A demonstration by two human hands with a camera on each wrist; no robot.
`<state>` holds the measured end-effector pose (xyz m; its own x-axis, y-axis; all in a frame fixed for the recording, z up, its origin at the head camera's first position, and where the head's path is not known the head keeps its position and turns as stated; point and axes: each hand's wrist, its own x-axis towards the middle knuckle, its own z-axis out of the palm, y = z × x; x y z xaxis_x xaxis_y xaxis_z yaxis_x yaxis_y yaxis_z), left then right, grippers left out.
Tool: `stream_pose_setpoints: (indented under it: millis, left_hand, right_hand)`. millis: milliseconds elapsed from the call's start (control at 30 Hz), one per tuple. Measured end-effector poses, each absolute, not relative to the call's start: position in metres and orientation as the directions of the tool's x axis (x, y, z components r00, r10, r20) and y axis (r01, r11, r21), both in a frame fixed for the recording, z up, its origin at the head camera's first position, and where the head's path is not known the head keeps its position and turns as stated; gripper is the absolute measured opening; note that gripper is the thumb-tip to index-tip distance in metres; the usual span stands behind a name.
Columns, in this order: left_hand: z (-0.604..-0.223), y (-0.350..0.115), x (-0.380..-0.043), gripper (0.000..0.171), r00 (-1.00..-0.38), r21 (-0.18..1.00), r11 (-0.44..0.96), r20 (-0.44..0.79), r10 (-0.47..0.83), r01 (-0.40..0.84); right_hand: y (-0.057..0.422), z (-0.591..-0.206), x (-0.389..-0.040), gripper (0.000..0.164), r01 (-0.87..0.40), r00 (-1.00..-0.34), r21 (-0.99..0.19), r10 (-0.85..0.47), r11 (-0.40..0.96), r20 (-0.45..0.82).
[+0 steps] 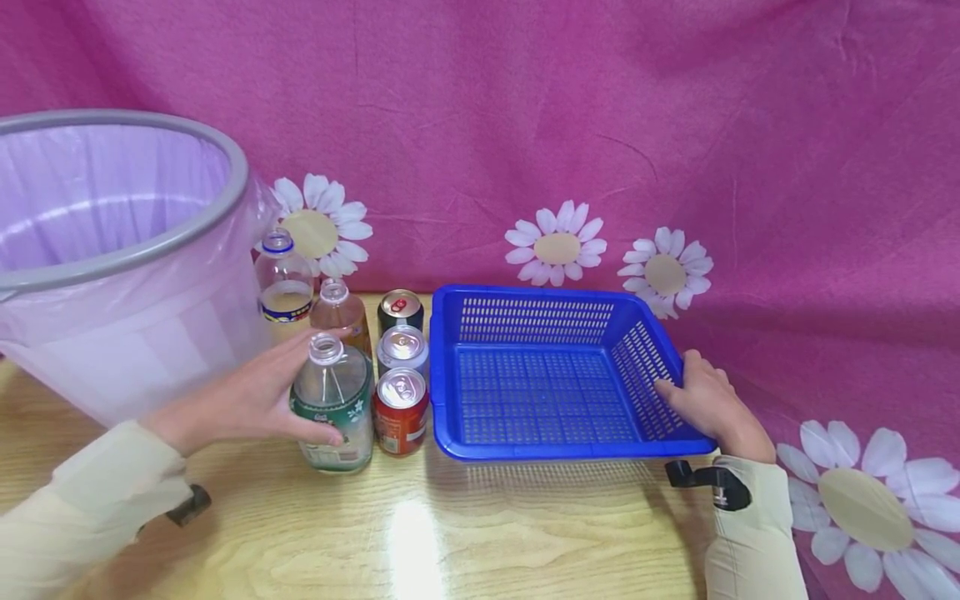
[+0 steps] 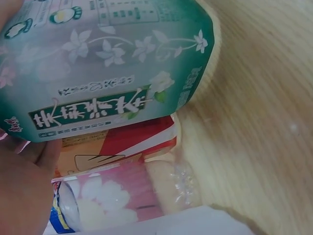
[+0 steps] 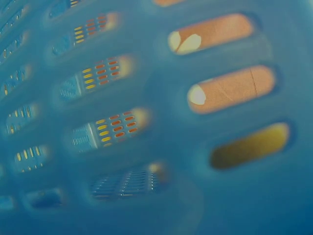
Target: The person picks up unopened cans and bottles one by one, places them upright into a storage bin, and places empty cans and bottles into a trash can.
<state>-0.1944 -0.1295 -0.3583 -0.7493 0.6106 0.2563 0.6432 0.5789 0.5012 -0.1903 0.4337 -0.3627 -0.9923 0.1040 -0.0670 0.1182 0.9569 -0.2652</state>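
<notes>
My left hand [image 1: 258, 396] is around a clear plastic bottle with a green label [image 1: 335, 417], its thumb across the front and the other fingers partly hidden behind. The bottle has no cap and stands upright on the table. In the left wrist view its flowered green label [image 2: 112, 63] fills the top. On the right side of a blue plastic basket [image 1: 525, 452], my right hand [image 1: 716, 404] grips the rim, thumb inside and fingers outside. The basket has slotted walls and nothing in it. Only its blue slotted wall [image 3: 161, 147] shows in the right wrist view.
A grey-rimmed bin [image 1: 142, 254] with a clear liner stands at left. Two more uncapped bottles, one clear [image 1: 285, 279] and one orange-labelled [image 1: 343, 315], are behind the held one. A black can [image 1: 401, 310], a pale can [image 1: 403, 346] and a red can [image 1: 401, 417] line the basket's left side.
</notes>
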Motion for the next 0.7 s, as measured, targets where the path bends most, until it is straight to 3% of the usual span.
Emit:
stream_pose_setpoints:
  millis: [433, 700]
  left_hand:
    - [-0.368, -0.127, -0.192, 0.104, -0.776, 0.568, 0.553, 0.284, 0.563, 0.609]
    - [-0.371, -0.126, -0.191, 0.1, -0.804, 0.612, 0.551, 0.266, 0.533, 0.568]
  right_hand:
    - [0.433, -0.361, -0.19, 0.054, 0.109, -0.994, -0.27, 0.097, 0.957, -0.055]
    - [0.432, -0.36, -0.19, 0.058, 0.123, -0.992, -0.271, 0.107, 0.955, -0.072]
